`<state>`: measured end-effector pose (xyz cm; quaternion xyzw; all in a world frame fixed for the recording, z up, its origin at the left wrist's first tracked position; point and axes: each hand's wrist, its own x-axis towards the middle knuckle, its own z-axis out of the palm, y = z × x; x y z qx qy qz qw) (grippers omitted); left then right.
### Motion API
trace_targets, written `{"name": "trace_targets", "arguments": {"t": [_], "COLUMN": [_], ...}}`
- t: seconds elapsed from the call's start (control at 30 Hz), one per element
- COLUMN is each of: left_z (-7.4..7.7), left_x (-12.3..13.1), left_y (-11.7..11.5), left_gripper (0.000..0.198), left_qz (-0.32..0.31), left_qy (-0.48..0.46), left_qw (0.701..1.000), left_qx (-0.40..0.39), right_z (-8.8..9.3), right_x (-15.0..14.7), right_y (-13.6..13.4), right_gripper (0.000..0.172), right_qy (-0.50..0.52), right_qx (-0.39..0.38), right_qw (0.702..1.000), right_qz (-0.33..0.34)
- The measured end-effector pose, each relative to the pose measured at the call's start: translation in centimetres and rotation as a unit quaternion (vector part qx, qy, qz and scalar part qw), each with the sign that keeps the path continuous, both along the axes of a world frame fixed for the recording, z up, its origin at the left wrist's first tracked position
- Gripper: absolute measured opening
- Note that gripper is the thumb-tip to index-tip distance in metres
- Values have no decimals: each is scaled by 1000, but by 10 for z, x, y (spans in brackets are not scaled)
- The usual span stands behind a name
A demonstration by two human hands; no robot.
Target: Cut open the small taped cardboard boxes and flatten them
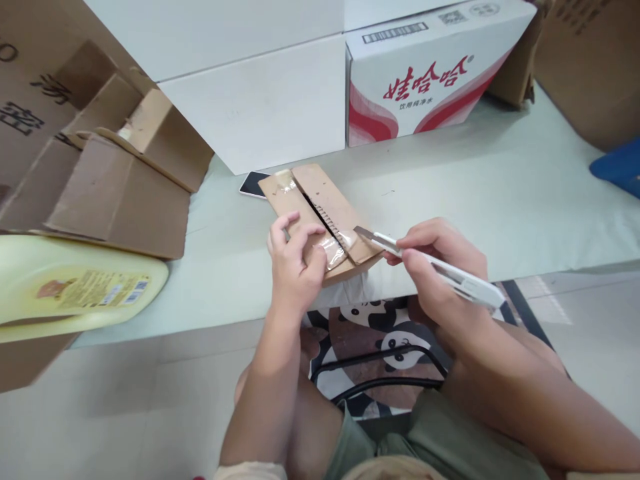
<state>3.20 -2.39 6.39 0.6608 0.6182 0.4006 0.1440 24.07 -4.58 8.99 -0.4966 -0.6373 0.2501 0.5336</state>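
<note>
Far left of the cardboard box [330, 190], see a pale yellow jug [83, 283] with a printed label

Also left of the box, but farther back, see brown cartons [120, 193] with slanted sides

Behind the box, to the left, see large white boxes [255, 103] set close together

By the far left corner of the box, see a phone [251, 184] with dark screen up, partly hidden by the box

Rests left hand [297, 267] on the left side of the box, with fingers bent and spread apart

Find the box itself lying on the pale green tabletop [450, 187], with taped flaps up and a dark slit running lengthwise between them

Below the box, see a panda-print surface [367, 315]

Right of the box, holds a white utility knife [473, 288] in the right hand [443, 257], pinching the handle between thumb and fingers; points the bare blade [366, 233] at the right flap of the box; cannot tell whether touching

Behind the box, to the right, see a red-and-white carton [423, 80] with red lettering

Far right of the box, see a blue object [620, 168], only partly in view
</note>
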Motion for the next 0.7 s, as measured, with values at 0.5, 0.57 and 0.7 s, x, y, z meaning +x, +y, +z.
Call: {"name": "trace_targets", "arguments": {"t": [0.5, 0.57, 0.7], "left_z": [-3, -3, -4], "left_x": [-4, -5, -6], "left_y": [0, -1, -2], "left_gripper": [23, 23, 22], "left_qz": [-49, -53, -50], "left_qy": [11, 7, 5], "left_qw": [999, 999, 999], "left_qx": [16, 8, -1], "right_z": [-25, -30, -40], "right_x": [-14, -15, -16], "right_y": [8, 12, 17], "right_gripper": [21, 14, 18], "right_qy": [-94, -148, -197], "right_qx": [197, 163, 107], "right_qw": [973, 972, 969], "right_qz": [77, 82, 104]}}
